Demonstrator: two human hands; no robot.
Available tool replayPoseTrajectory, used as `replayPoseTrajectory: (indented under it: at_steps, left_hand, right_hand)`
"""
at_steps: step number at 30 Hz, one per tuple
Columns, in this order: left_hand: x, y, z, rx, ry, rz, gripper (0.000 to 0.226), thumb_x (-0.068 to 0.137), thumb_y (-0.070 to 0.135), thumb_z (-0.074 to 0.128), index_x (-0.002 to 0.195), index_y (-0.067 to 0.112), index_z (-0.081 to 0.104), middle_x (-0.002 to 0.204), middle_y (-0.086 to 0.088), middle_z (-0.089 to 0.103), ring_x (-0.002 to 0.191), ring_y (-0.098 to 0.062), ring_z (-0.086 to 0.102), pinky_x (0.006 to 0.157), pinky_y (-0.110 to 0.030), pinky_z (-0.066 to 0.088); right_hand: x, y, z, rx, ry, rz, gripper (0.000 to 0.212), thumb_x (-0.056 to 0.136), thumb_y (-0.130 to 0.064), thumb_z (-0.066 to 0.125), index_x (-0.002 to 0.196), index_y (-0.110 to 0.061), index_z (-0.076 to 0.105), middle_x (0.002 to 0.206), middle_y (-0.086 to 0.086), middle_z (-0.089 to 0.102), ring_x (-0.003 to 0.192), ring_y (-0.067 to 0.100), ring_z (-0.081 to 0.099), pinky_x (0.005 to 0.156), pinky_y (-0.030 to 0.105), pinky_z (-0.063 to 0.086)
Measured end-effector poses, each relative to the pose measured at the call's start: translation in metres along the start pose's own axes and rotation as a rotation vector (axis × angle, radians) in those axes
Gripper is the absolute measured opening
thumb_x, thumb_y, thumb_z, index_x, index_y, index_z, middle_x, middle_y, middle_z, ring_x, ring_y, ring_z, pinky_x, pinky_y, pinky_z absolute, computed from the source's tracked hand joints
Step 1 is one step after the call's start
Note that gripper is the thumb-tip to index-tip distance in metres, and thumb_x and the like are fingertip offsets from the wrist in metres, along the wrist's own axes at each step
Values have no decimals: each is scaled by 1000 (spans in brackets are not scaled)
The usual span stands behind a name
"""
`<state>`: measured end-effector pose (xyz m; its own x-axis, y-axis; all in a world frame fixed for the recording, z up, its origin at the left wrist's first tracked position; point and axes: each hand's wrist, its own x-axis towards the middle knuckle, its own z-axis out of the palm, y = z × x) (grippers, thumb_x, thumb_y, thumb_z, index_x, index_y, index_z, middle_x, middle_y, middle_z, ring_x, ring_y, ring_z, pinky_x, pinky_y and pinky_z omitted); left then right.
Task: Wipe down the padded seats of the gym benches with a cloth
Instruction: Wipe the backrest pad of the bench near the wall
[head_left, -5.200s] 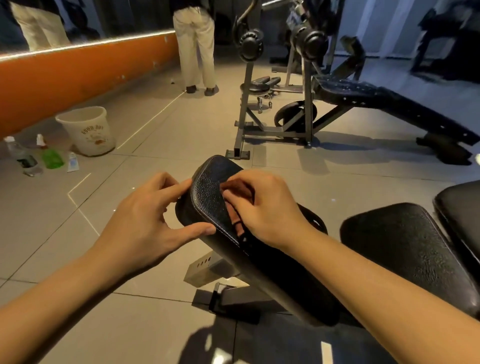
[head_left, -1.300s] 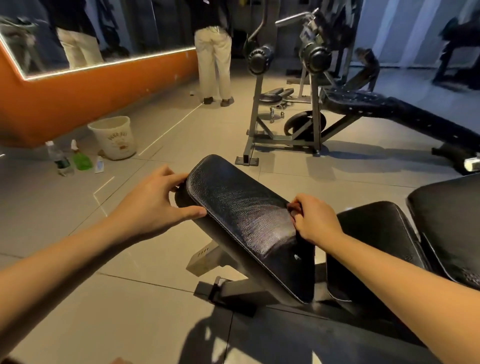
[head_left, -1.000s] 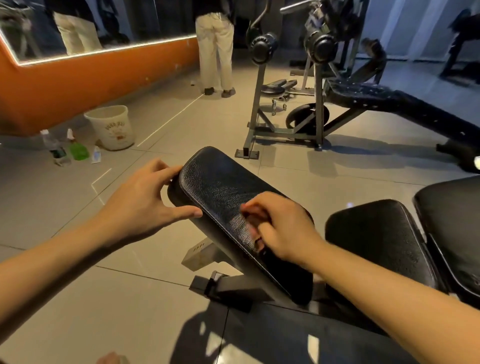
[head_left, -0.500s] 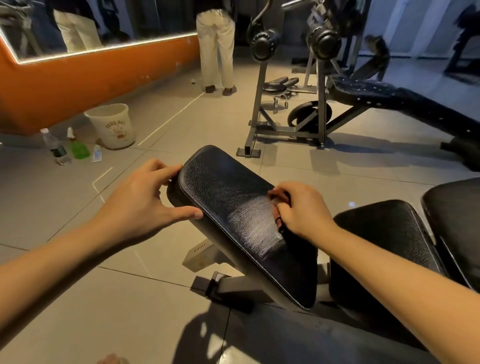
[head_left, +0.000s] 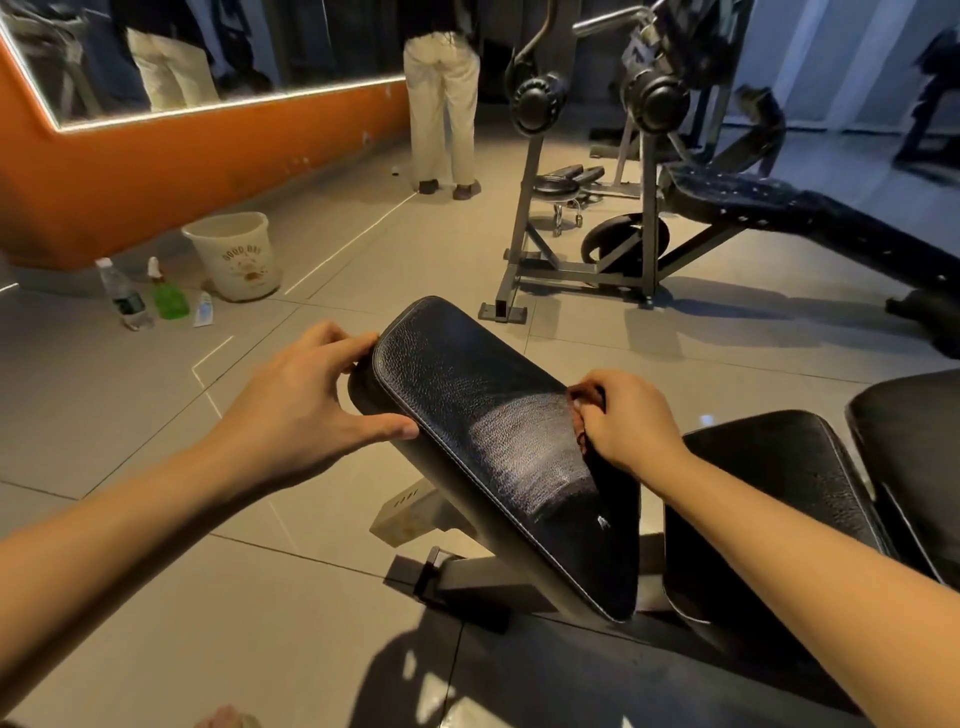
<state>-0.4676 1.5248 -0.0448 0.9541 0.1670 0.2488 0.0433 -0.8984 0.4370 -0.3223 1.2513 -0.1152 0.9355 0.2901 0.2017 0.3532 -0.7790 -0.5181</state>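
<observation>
My left hand (head_left: 306, 410) grips the far left end of the tilted black seat pad (head_left: 467, 395), with the thumb along its near edge and the fingers curled over the far corner. My right hand (head_left: 623, 421) sits at the pad's right edge, its fingers clamped on a bunched reddish cloth (head_left: 583, 402) that presses against the leather. A pale sheen marks the pad just left of the cloth. A bucket (head_left: 231, 254) stands on the floor, far left.

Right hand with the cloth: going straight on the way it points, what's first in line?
The bench pad itself: the right hand, gripping the cloth at its right edge, points up-left across it. Beyond, probably the left hand holding the far edge, though depth is unclear.
</observation>
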Motion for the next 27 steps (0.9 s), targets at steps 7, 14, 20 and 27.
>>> replayPoseTrajectory:
  at_steps: [7, 14, 20, 27]
  left_hand:
    - [0, -1, 1, 14, 7, 13, 106, 54, 76, 64, 148, 31, 48, 117, 8, 49, 103, -16, 52, 75, -33, 46]
    - [1, -1, -2, -9, -8, -11, 108, 51, 78, 64, 147, 32, 48, 117, 10, 49, 105, -17, 54, 86, -42, 53]
    - [3, -2, -2, -16, -13, -3, 109, 51, 78, 65, 147, 30, 49, 118, 9, 50, 104, -15, 54, 87, -43, 54]
    - [2, 1, -3, -10, -11, -4, 109, 51, 78, 65, 147, 31, 49, 116, 10, 49, 104, -14, 54, 88, -44, 55]
  right_hand:
    - [-58, -73, -8, 147, -126, -470, 31, 87, -18, 64, 115, -29, 72, 106, -8, 68, 100, 12, 61, 86, 28, 48]
    - [-1, 8, 0, -139, -5, 61, 18, 93, -18, 60, 107, -19, 72, 103, 6, 72, 100, 30, 63, 73, 32, 41]
    - [-53, -64, -8, 102, -117, -377, 28, 87, -18, 65, 113, -28, 71, 107, -6, 69, 102, 16, 61, 87, 32, 48]
    - [-18, 7, -1, -35, -7, -11, 13, 92, -19, 63, 99, -25, 72, 96, 0, 70, 98, 27, 64, 74, 32, 42]
